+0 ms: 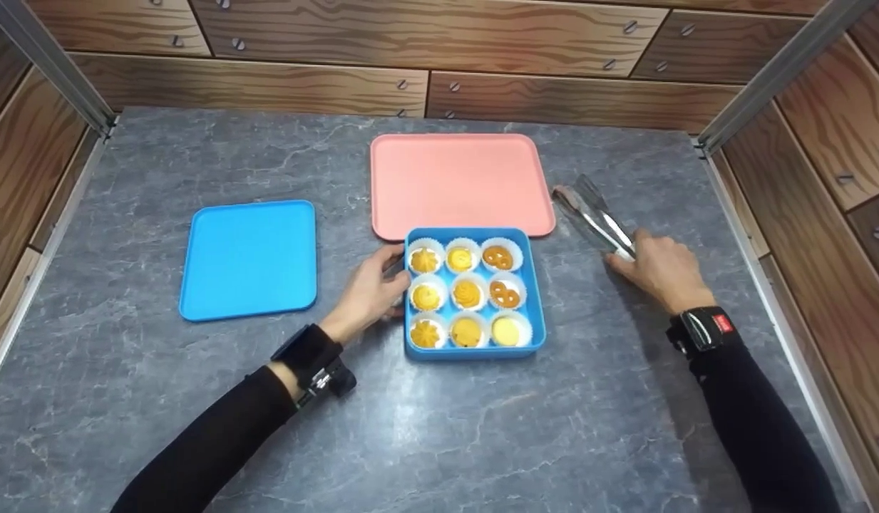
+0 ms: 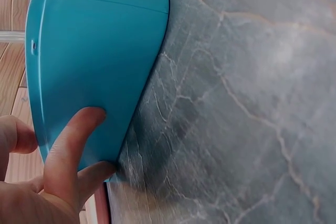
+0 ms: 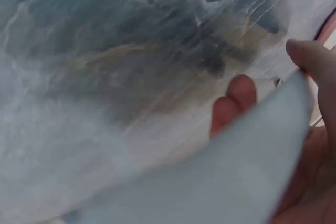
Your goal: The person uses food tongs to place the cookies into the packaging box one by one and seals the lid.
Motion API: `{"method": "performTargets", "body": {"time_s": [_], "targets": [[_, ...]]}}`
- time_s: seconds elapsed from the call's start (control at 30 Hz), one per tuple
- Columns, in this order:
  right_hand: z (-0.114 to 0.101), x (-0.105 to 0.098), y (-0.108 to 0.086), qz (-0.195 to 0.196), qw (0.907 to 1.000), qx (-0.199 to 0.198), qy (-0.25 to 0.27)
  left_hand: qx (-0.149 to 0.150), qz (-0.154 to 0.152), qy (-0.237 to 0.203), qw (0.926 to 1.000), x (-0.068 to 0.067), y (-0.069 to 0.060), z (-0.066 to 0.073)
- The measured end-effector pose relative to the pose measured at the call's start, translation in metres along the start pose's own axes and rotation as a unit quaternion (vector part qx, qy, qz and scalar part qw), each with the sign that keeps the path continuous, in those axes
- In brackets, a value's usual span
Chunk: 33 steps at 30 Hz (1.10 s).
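A blue square box holds several pastries in white paper cups, in rows: swirled ones, pretzel shapes and round yellow ones. At its left side is my left hand, touching the wall with thumb and fingers. In the left wrist view the fingers lie against the smooth blue wall, one low by the table. To the right, my right hand grips metal tongs at the handle end, their arms spread and pointing up-left. The right wrist view is blurred; a pale flat shape crosses the hand there.
Behind the box lies a pink tray, its near edge at the box's back side. A blue lid-like square lies flat on the left. Wood-patterned panels wall the grey marbled table at the back and sides.
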State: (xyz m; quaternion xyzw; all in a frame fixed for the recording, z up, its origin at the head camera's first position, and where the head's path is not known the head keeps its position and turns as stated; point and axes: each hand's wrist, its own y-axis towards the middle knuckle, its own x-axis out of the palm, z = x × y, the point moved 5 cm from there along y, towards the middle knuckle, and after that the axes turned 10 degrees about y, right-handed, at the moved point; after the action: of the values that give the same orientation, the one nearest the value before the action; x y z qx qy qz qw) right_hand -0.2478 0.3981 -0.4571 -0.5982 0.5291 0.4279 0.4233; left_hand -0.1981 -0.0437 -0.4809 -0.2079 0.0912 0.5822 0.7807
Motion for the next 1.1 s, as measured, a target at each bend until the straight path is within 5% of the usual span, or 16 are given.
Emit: {"method": "performTargets", "body": {"time_s": [0.17,0.4,0.97,1.1], "targets": [[0.010,0.002,0.003,-0.044,0.9986,0.027,0.010,0.001,0.003,0.003,1.0000,0.000,0.000,-0.001],[0.020,0.000,0.003,-0.069,0.9972,0.015,0.026,-0.002,-0.003,-0.014,0.9999,0.002,0.001,-0.001],[0.019,-0.003,0.004,-0.140,0.9872,0.039,0.067,-0.006,0.021,-0.015,0.9996,-0.001,-0.002,-0.003],[0.015,-0.010,0.002,-0.115,0.9910,0.023,0.064,-0.009,0.015,-0.025,0.9995,0.001,0.000,-0.001]]}}
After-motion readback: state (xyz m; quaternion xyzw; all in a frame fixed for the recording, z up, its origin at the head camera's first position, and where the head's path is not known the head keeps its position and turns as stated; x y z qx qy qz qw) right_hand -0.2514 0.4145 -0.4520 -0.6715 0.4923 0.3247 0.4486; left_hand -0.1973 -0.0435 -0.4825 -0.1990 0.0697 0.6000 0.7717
